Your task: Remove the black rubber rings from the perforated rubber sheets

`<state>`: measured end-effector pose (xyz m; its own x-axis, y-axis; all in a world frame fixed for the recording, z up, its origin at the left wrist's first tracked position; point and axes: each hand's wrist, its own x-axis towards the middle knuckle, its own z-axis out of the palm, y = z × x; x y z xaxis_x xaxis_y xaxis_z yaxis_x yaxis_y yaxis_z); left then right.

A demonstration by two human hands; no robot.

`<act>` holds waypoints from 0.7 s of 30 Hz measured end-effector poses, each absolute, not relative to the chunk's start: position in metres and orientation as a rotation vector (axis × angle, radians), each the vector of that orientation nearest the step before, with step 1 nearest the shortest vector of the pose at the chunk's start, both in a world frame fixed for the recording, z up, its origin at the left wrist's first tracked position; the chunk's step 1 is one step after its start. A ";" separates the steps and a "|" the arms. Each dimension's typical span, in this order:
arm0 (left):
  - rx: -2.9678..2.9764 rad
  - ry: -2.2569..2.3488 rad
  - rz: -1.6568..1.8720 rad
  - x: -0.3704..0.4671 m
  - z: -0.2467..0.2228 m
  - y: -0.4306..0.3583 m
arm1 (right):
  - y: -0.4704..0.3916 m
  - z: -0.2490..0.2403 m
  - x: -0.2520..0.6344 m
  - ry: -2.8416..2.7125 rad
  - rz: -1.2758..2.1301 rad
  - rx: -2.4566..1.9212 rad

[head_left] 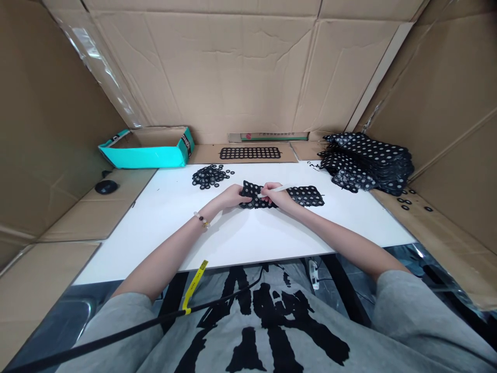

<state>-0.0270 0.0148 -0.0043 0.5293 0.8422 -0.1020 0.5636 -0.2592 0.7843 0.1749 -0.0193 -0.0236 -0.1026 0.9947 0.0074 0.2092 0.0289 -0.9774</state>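
Observation:
A black sheet with rows of round holes or dots [254, 201] lies on the white board at the centre. My left hand [232, 196] grips its left end, thumb on top. In my right hand [276, 197] is a white pen-like tool [285, 187], its tip low over the sheet. Right of that hand, another dotted black section [310, 196] shows; whether it joins the first piece is hidden. A loose pile of small black rings [209, 176] sits beyond my left hand.
At the back left stands a turquoise box [147, 156]. A black grid [250, 153] lies on cardboard at the back. Stacked dotted black sheets [368, 160] fill the back right, near several loose rings [405, 207]. Cardboard walls surround the white board [155, 248].

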 end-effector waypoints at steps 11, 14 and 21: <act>2.041 1.201 0.454 -0.026 -0.008 0.016 | -0.021 -0.024 0.179 -1.614 1.096 -1.300; 1.833 1.197 0.477 -0.025 -0.007 0.016 | -0.019 -0.022 0.176 -1.545 1.134 -1.336; 1.449 1.084 0.550 -0.023 -0.009 0.015 | -0.018 -0.018 0.175 -1.455 1.208 -1.305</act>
